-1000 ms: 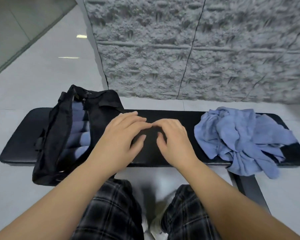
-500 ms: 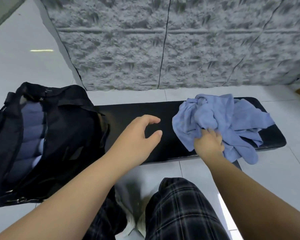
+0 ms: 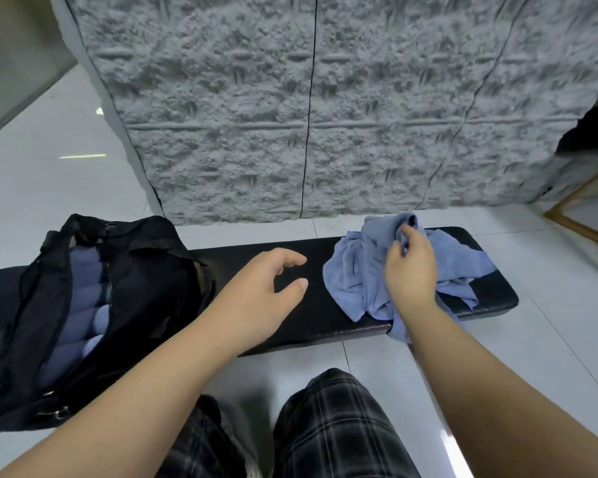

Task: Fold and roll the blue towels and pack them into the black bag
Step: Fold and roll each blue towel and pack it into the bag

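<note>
1. Fingers of the right hand (image 3: 409,270) pinch a blue towel (image 3: 384,236) off the pile (image 3: 460,267) on the bench (image 3: 311,315).
2. Left hand (image 3: 256,298) hovers, loosely curled, empty.
3. Soft, light, floppy cloth; a corner looks the best hold.
4. Black bag (image 3: 145,270) sits left, rolls inside.

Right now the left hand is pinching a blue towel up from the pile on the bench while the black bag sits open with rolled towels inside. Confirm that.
Not quite: the hand is wrong. In the head view the right hand pinches the blue towel up from the pile; the left hand hovers empty above the bench. The black bag does sit open with rolled towels inside.
</note>
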The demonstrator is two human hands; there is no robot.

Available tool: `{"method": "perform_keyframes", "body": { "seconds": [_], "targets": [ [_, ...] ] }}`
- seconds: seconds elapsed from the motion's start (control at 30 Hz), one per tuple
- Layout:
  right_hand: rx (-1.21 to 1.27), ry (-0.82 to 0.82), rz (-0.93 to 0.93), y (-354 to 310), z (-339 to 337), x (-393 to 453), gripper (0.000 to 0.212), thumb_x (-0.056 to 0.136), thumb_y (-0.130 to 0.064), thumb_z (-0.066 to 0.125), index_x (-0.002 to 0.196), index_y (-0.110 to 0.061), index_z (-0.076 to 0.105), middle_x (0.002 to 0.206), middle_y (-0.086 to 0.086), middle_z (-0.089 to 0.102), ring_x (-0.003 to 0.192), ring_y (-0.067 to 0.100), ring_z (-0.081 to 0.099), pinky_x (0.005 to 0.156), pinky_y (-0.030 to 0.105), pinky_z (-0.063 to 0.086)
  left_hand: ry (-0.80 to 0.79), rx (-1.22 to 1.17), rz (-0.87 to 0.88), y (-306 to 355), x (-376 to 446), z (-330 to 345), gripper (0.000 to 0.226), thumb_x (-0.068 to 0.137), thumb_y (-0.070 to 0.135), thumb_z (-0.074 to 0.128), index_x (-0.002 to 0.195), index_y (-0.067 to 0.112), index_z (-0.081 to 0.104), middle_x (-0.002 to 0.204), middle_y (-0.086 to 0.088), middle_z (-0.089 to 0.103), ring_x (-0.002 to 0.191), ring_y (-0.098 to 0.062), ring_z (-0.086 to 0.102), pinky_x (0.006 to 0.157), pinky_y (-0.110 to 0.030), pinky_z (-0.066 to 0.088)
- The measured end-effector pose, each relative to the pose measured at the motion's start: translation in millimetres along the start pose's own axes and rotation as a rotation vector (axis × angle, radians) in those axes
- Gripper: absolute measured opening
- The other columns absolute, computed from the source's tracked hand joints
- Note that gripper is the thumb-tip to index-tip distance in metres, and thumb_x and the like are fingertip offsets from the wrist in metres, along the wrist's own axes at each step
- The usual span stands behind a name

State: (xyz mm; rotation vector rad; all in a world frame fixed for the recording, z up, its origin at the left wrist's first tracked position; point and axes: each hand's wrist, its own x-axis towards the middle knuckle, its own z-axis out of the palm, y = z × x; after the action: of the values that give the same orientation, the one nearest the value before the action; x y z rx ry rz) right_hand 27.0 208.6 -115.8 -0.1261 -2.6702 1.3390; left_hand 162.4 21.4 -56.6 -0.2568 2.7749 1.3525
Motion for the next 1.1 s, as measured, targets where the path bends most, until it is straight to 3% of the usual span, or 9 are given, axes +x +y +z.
{"method": "perform_keyframes", "body": {
  "seconds": [0.17, 0.33, 0.47, 0.53, 0.7, 0.8, 0.87, 0.93, 1.1],
  "targets": [
    [0.020, 0.016, -0.125, -50, -35, -2, 0.037, 0.101, -0.012, 0.033, 0.135, -0.011, 0.048, 0.127, 0.010, 0.055, 0.104, 0.025, 0.055, 0.080, 0.035, 0.044, 0.020, 0.003, 0.050, 27, -21, -22, 0.029, 0.092, 0.033, 0.053, 0.121, 0.037, 0.050, 0.127, 0.023, 0.048, 0.123, 0.004, 0.040, 0.102, -0.022, 0.034],
    [0.068, -0.016, -0.251, -114, -74, -16, 0.039, 0.102, -0.012, 0.032, 0.137, -0.016, 0.047, 0.137, 0.001, 0.050, 0.118, 0.020, 0.051, 0.094, 0.031, 0.044, 0.033, -0.005, 0.068, 55, -36, -40, 0.026, 0.093, 0.036, 0.051, 0.119, 0.038, 0.050, 0.127, 0.023, 0.047, 0.123, 0.005, 0.039, 0.093, -0.021, 0.037],
    [0.105, -0.013, -0.392, -166, -99, -33, 0.039, 0.099, -0.011, 0.036, 0.134, -0.018, 0.051, 0.123, 0.004, 0.061, 0.080, 0.008, 0.050, 0.067, 0.016, 0.039, 0.035, -0.030, 0.094, 69, -47, -49, 0.029, 0.093, 0.033, 0.053, 0.121, 0.037, 0.046, 0.128, 0.022, 0.046, 0.125, 0.000, 0.039, 0.096, -0.022, 0.036],
    [0.122, 0.003, -0.485, -193, -108, -46, 0.038, 0.097, -0.012, 0.042, 0.132, -0.018, 0.053, 0.110, 0.005, 0.063, 0.074, 0.007, 0.047, 0.065, 0.019, 0.035, 0.030, -0.033, 0.112, 74, -51, -55, 0.038, 0.093, 0.032, 0.052, 0.130, 0.034, 0.041, 0.128, 0.023, 0.043, 0.124, -0.001, 0.040, 0.097, -0.023, 0.037],
    [0.146, -0.054, -0.656, -248, -130, -92, 0.039, 0.093, -0.010, 0.050, 0.131, -0.020, 0.053, 0.127, -0.003, 0.056, 0.113, 0.012, 0.052, 0.085, 0.019, 0.039, 0.208, -0.077, 0.157, 92, -71, -80, 0.052, 0.093, 0.032, 0.054, 0.138, 0.027, 0.030, 0.131, 0.012, 0.045, 0.114, -0.006, 0.049, 0.088, -0.020, 0.041],
    [0.124, -0.062, -0.757, -272, -144, -118, 0.039, 0.093, -0.012, 0.054, 0.131, -0.019, 0.052, 0.129, -0.004, 0.055, 0.119, 0.011, 0.048, 0.089, 0.016, 0.034, 0.364, -0.050, 0.195, 102, -88, -107, 0.054, 0.092, 0.028, 0.057, 0.138, 0.028, 0.029, 0.126, 0.008, 0.043, 0.107, -0.009, 0.048, 0.082, -0.019, 0.041],
    [0.126, -0.085, -0.811, -284, -152, -132, 0.041, 0.092, -0.012, 0.055, 0.133, -0.018, 0.050, 0.131, -0.002, 0.052, 0.121, 0.012, 0.045, 0.092, 0.014, 0.031, 0.450, 0.135, 0.210, 103, -95, -127, 0.036, 0.090, 0.029, 0.058, 0.124, 0.023, 0.046, 0.116, 0.002, 0.041, 0.103, -0.014, 0.045, 0.083, -0.023, 0.038],
    [0.067, -0.139, -0.860, -292, -157, -143, 0.048, 0.091, -0.010, 0.055, 0.137, -0.016, 0.043, 0.135, 0.001, 0.046, 0.125, 0.014, 0.041, 0.095, 0.014, 0.029, 0.465, 0.236, 0.194, 107, -106, -146, 0.011, 0.090, 0.027, 0.057, 0.090, 0.017, 0.053, 0.098, -0.002, 0.043, 0.091, -0.017, 0.044, 0.068, -0.024, 0.032],
    [-0.120, -0.211, -0.873, -296, -166, -157, 0.056, 0.090, 0.002, 0.043, 0.142, -0.017, 0.036, 0.141, 0.003, 0.039, 0.130, 0.018, 0.038, 0.095, 0.016, 0.028, 0.515, 0.230, 0.135, 108, -135, -169, 0.029, 0.090, 0.031, 0.053, 0.071, 0.013, 0.042, 0.064, -0.001, 0.049, 0.059, -0.017, 0.044, 0.054, -0.031, 0.031]
  ]
}}
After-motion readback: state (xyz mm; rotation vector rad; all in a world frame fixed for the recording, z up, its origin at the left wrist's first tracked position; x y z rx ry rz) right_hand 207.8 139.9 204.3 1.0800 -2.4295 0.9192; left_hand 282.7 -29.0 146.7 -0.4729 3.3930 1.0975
